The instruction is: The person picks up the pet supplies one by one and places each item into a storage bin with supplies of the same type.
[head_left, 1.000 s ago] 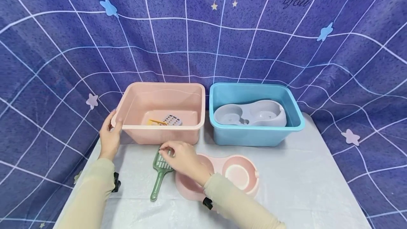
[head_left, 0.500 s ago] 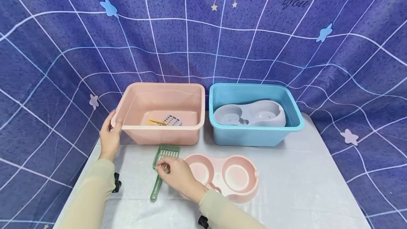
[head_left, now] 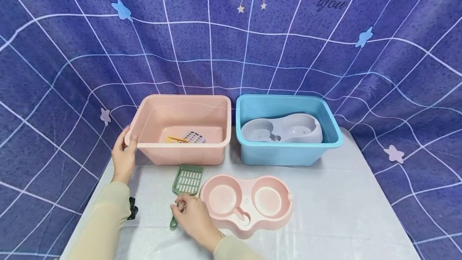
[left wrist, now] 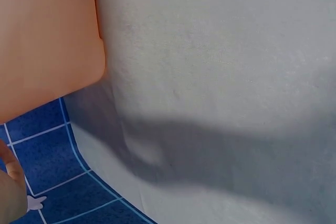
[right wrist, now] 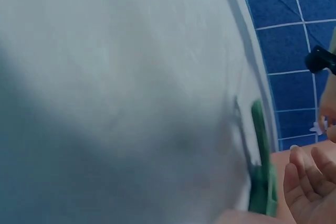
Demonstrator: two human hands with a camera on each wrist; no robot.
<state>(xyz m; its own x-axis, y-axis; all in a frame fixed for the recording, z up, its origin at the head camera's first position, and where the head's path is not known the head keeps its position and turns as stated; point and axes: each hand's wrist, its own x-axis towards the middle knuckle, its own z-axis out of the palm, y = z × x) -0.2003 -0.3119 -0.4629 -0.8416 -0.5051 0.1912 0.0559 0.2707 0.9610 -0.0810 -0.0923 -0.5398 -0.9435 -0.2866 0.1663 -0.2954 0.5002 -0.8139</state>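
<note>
My left hand grips the near-left corner of a pink plastic bin, thumb at the front. In the left wrist view, only part of that hand shows, at the lower left edge. Below the bin lies a green litter scoop, slotted head away from me. My right hand is over its handle, fingers loosely bent, hiding part of it. In the right wrist view the fingers appear apart from the green scoop. A pink double pet bowl sits to the right.
A blue bin stands right of the pink one, with a grey double pet bowl inside. In the pink bin lie a grey slotted scoop and a yellow item. A patterned blue curtain surrounds the white table.
My right hand has moved from the scoop's slotted head back toward me to its handle, uncovering the head and the pink bowl. The left hand has stayed at the bin's corner.
</note>
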